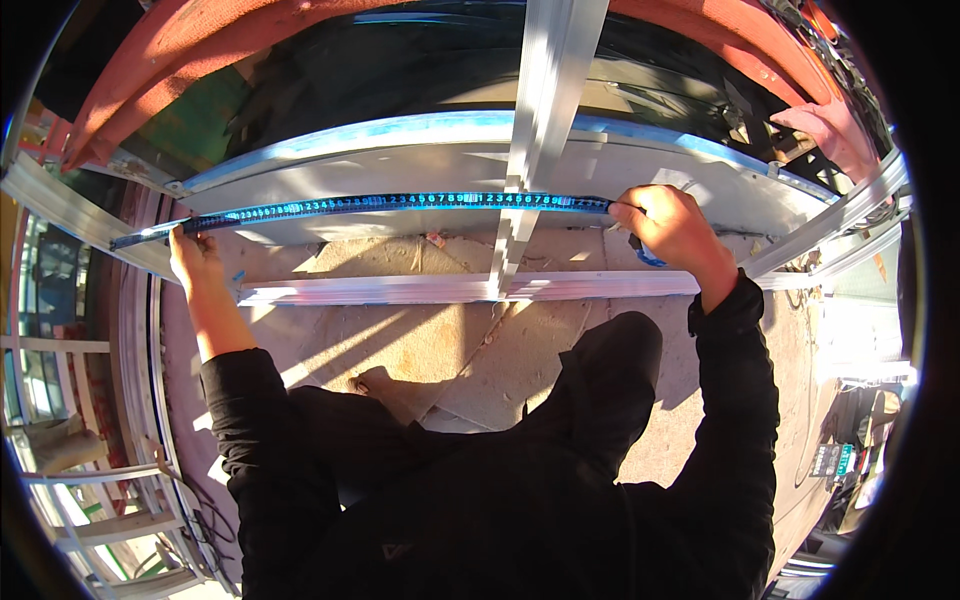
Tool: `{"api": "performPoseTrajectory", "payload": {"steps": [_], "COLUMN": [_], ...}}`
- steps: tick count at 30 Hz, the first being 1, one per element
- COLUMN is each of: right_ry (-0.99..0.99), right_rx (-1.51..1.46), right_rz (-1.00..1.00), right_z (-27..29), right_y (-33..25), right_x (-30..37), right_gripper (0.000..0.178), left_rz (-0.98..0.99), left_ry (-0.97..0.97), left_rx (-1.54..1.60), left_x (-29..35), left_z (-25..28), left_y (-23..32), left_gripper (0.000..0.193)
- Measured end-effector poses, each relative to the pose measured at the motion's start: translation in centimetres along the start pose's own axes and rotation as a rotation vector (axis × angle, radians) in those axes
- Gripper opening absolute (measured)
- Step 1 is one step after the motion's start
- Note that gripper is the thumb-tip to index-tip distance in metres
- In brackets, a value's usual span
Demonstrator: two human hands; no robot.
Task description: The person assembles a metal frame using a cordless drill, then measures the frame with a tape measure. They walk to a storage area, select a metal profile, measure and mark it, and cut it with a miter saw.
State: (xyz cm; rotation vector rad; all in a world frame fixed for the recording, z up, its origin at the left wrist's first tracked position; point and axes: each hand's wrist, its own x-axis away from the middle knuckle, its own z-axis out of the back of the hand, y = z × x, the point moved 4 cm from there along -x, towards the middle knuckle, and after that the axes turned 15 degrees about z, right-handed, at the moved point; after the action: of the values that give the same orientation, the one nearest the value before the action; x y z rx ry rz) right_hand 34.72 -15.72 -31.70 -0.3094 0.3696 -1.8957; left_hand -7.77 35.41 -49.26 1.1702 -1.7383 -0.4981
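A dark tape measure blade (420, 201) with light blue markings is stretched from left to right in front of me. Near its left end, my left hand (197, 262) pinches the blade, and the tip reaches past my fingers over the left aluminium profile (70, 210). My right hand (672, 230) is closed around the other end; a dark and blue part, probably the case, shows beneath it, mostly hidden. Midway, the blade crosses an upright aluminium profile (548, 80). Below the blade runs a horizontal aluminium rail (375, 290).
Another profile (835, 230) slants at the right. Behind the frame lie a pale panel with a blue edge (400, 132) and thick red-orange beams (190, 50). Metal frames (110, 525) stand at the lower left. Tools and clutter, including a teal-and-grey box (832, 460), lie at the right.
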Motion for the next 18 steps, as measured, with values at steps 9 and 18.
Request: {"api": "performPoseTrajectory", "payload": {"steps": [9,18], "right_ry": [0.01,-0.02], "right_rx": [0.022,0.045], "right_rz": [0.026,0.003], "right_z": [0.1,0.3], "right_y": [-0.2,0.2], "right_x": [0.0,0.1], "right_gripper": [0.033,0.034], "left_rz": [-0.034,0.017], "left_ry": [0.001,-0.016], "left_rx": [0.003,-0.036], "left_x": [-1.5,-2.0], "left_z": [0.7,0.8], "left_y": [-0.1,-0.2], "left_gripper": [0.021,0.026]}}
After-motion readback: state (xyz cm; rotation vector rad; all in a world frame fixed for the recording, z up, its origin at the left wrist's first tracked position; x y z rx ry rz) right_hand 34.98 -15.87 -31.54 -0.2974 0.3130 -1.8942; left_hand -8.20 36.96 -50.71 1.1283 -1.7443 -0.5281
